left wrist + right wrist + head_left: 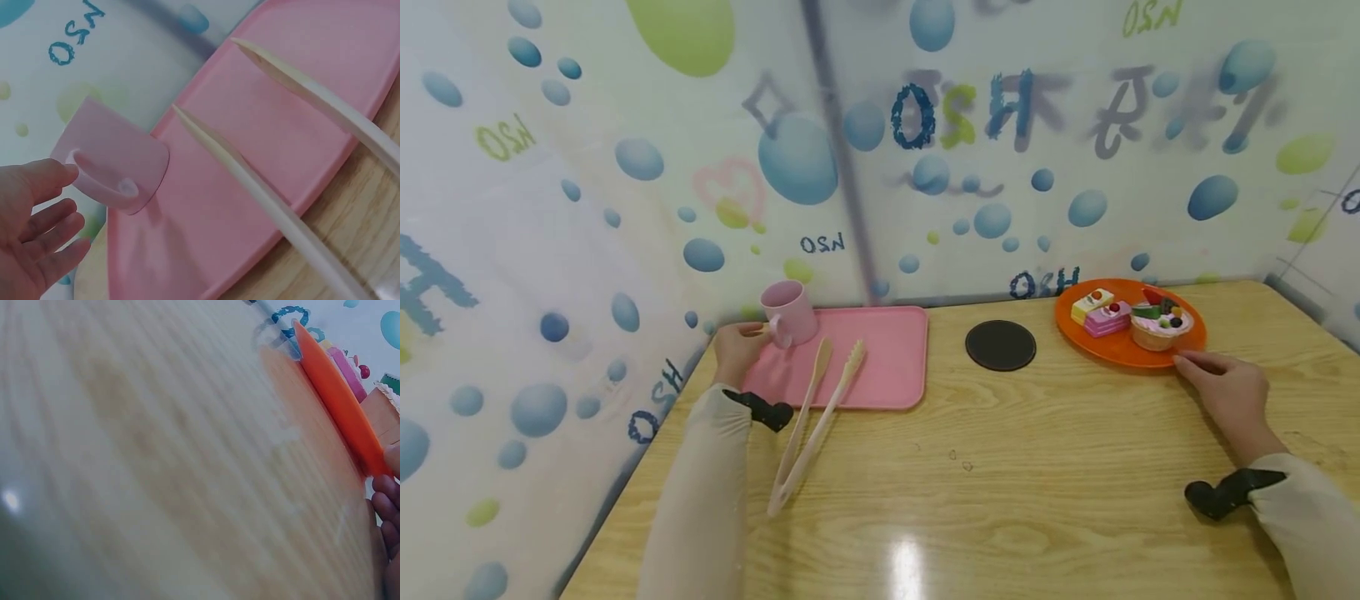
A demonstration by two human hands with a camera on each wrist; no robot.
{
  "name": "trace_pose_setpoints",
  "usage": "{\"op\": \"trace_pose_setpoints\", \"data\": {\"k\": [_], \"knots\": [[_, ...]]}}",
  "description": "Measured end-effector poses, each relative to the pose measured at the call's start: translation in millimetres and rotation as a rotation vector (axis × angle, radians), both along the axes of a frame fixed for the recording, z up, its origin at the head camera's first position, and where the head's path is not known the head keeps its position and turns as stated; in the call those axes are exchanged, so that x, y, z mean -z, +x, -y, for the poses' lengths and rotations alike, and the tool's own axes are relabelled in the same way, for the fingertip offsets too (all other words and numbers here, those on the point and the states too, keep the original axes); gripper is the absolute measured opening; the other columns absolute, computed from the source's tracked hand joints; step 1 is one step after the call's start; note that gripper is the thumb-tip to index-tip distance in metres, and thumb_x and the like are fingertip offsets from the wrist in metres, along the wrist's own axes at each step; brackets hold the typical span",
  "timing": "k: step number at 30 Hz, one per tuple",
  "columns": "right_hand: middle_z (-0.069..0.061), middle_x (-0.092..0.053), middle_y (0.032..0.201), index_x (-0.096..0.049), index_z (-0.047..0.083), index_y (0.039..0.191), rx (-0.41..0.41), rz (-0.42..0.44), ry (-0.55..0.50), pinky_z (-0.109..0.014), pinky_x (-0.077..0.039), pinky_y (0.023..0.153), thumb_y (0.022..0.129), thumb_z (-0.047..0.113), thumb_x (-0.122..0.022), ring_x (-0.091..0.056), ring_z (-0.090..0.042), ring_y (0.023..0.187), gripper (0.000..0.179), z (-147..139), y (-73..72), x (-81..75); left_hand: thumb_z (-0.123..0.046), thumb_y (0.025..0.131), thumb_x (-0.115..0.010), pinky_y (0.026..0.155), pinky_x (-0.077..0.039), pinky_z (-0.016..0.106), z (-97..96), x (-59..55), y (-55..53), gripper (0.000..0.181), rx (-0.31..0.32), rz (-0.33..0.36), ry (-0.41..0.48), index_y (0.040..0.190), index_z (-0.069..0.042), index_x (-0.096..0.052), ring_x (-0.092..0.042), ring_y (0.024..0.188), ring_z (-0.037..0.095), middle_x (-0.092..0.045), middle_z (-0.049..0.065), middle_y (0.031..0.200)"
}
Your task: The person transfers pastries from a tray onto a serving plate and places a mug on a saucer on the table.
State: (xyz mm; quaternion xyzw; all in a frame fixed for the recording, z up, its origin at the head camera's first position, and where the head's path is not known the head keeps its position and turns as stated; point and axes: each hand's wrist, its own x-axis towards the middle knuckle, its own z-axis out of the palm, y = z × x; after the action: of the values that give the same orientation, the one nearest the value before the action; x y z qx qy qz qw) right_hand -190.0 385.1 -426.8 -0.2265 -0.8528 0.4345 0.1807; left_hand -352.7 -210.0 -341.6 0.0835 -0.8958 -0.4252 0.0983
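At the left, my left hand (737, 352) is beside a pink mug (790, 312) on the back left corner of a pink tray (887, 358). In the left wrist view a fingertip meets the mug's handle (94, 181), while the other fingers are loosely bent and apart from it. Pale tongs (808, 442) lie with their spread tips over the tray. On the right, my right hand (1232, 400) pinches the near rim of an orange plate (1120, 354). Its thumb is on the rim, with fingers below in the right wrist view. The plate carries a fruit tart (1157, 332) and two cake slices (1105, 318).
Between tray and plate, a round black coaster (1000, 345) lies on the wooden table (985, 517). A patterned wall covering (880, 208) rises directly behind the table and along its left side. The tongs' joined end extends past the tray's front edge onto the wood.
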Motion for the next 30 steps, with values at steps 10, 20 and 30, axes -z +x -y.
{"op": "trace_pose_setpoints", "data": {"k": [10,20,30], "knots": [[0.018,-0.054,0.078,-0.057,-0.008,0.118,-0.002,-0.013,-0.002,-0.053,-0.029,0.096,0.088,0.044,-0.054,-0.04,-0.044,0.115,0.06,-2.6,0.7,-0.3,-0.013,0.084,-0.065,0.081,-0.048,0.04,-4.0,14.1,-7.6,0.042,0.059,0.013,0.271,0.123,0.0,-0.057,-0.055,0.102,0.032,-0.056,0.02,0.119],[0.031,-0.041,0.07,-0.058,-0.008,0.117,0.002,-0.025,-0.01,-0.053,-0.028,0.096,0.087,0.044,-0.055,-0.041,-0.044,0.116,0.06,-2.4,0.0,1.4,-0.01,0.086,-0.061,0.081,-0.048,0.036,-7.8,25.4,-17.8,0.043,0.02,0.018,0.394,0.127,0.001,-0.053,-0.053,0.099,0.024,-0.053,0.02,0.119],[0.02,-0.05,0.08,-0.058,-0.008,0.116,0.001,-0.025,-0.005,-0.052,-0.029,0.096,0.087,0.044,-0.056,-0.041,-0.043,0.116,0.06,-3.9,-1.2,2.8,-0.011,0.088,-0.058,0.061,-0.047,0.019,-17.1,27.3,-21.9,0.037,-0.055,-0.037,0.472,0.12,0.008,-0.056,-0.053,0.072,0.012,-0.054,0.015,0.102]]}}
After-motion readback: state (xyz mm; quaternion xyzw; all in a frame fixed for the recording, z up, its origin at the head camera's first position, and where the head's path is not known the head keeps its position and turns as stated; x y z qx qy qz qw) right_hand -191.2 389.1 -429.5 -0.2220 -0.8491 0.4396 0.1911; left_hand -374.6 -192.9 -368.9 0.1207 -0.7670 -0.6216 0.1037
